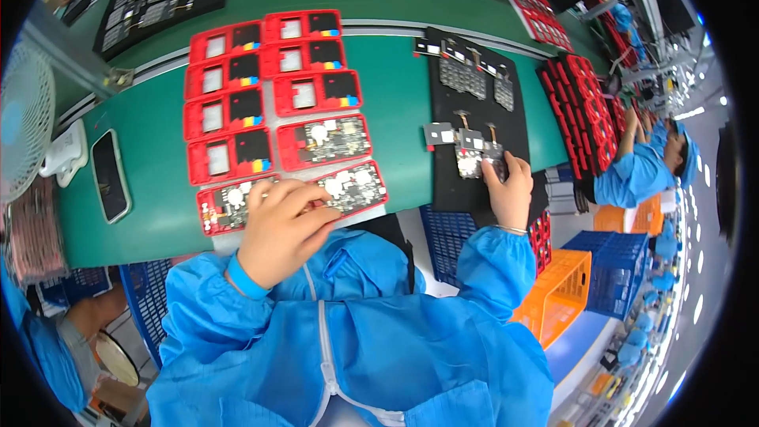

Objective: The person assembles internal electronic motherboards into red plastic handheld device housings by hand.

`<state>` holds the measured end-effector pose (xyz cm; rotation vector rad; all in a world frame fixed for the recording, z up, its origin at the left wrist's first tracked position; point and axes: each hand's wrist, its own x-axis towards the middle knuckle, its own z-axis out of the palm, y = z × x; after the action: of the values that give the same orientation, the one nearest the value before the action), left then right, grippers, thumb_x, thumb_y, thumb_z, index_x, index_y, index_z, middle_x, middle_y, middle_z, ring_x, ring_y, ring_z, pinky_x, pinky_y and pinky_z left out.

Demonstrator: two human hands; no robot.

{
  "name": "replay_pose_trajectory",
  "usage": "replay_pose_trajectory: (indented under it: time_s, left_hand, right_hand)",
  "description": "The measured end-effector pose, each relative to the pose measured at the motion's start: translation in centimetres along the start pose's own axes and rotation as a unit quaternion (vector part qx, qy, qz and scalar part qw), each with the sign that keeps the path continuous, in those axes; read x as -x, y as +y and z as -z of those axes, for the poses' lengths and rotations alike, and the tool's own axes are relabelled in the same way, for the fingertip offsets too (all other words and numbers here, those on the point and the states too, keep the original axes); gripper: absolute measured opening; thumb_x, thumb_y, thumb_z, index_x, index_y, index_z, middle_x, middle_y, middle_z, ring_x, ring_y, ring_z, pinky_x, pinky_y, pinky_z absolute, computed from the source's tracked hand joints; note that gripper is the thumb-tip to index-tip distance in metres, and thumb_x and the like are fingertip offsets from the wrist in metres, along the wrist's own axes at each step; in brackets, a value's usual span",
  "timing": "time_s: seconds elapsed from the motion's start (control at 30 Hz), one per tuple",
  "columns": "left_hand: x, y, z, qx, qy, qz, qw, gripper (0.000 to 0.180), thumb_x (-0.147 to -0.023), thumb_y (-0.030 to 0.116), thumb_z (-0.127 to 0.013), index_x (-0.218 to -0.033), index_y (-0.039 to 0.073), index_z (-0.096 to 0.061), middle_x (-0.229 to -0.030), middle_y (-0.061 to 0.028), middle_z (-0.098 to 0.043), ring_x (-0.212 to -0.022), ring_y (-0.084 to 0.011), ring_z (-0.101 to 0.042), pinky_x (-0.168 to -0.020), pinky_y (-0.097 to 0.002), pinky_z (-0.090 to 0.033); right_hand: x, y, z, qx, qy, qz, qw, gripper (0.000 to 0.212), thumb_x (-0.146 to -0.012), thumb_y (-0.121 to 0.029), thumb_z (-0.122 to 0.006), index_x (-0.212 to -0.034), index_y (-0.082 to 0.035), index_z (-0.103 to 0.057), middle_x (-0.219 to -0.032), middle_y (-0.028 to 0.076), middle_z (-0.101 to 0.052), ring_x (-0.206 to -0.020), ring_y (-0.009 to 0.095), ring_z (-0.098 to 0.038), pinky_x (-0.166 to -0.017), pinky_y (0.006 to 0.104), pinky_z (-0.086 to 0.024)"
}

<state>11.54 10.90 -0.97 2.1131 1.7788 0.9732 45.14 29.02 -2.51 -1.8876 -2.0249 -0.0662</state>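
My left hand (286, 225), its fingers curled together, rests over the near row of red plastic cases. Beneath it lie a red case with a circuit board (229, 204) and another fitted red case (354, 190); whatever its fingertips pinch is hidden. A third case with a board in it (324, 142) lies just beyond. On the black mat (447, 182) to the right, my right hand (512, 194) grips a dark circuit board (493, 156) between thumb and fingers. Next to that is another circuit board (469, 162) with a small black module attached.
Several red cases (229, 108) with black panels stand in two columns. More boards (462, 77) lie farther up the mat. A phone (111, 176) and a white fan (25, 119) are at left. Stacked red trays (581, 115), a co-worker (644, 166) and an orange crate (557, 289) are at right.
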Motion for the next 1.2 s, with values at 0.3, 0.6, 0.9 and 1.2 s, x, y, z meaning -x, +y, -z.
replay_pose_trajectory:
  time_s: [0.3,0.6,0.9,1.2]
  left_hand:
    - [-0.1,-0.2,-0.6,-0.001,0.008,0.006,1.000,0.021,-0.073,0.009,-0.079,-0.091,0.017,-0.073,-0.108,0.0014,-0.067,-0.104,-0.0228,-0.060,-0.096,-0.0432,-0.035]
    - [-0.1,-0.1,-0.4,-0.009,0.002,0.001,1.000,0.020,-0.073,0.011,-0.079,-0.092,0.016,-0.073,-0.109,0.0014,-0.068,-0.106,-0.0221,-0.059,-0.096,-0.0441,-0.034]
    - [-1.3,1.0,0.9,0.077,0.042,0.007,0.996,0.031,-0.075,0.019,-0.078,-0.105,0.014,-0.071,-0.109,-0.0013,-0.068,-0.102,-0.0254,-0.061,-0.093,-0.0405,-0.040]
    - [-3.6,2.1,0.7,0.056,0.274,-0.045,0.959,0.034,-0.065,0.008,-0.086,-0.097,0.008,-0.074,-0.102,-0.0053,-0.070,-0.094,-0.0289,-0.063,-0.079,-0.0380,-0.053]
  right_hand:
    - [-1.8,-0.7,1.6,-0.272,-0.043,0.010,0.961,0.027,-0.077,-0.004,-0.080,-0.090,-0.003,-0.056,-0.081,0.004,-0.066,-0.079,0.014,-0.066,-0.073,0.0284,-0.052]
    - [-1.7,-2.9,0.7,-0.166,-0.039,0.119,0.978,0.035,-0.075,-0.010,-0.078,-0.096,-0.006,-0.050,-0.082,0.012,-0.062,-0.074,0.032,-0.065,-0.067,0.0379,-0.051]
    - [0.2,-9.4,3.0,-0.692,-0.192,-0.087,0.690,0.052,-0.094,-0.008,-0.059,-0.142,-0.009,-0.039,-0.109,0.016,-0.067,-0.091,0.020,-0.067,-0.081,0.0318,-0.055]
    - [5.7,-20.0,2.2,-0.795,-0.410,-0.061,0.442,0.069,-0.092,-0.012,-0.057,-0.154,-0.013,-0.029,-0.127,0.014,-0.060,-0.107,0.020,-0.063,-0.090,0.0330,-0.053]
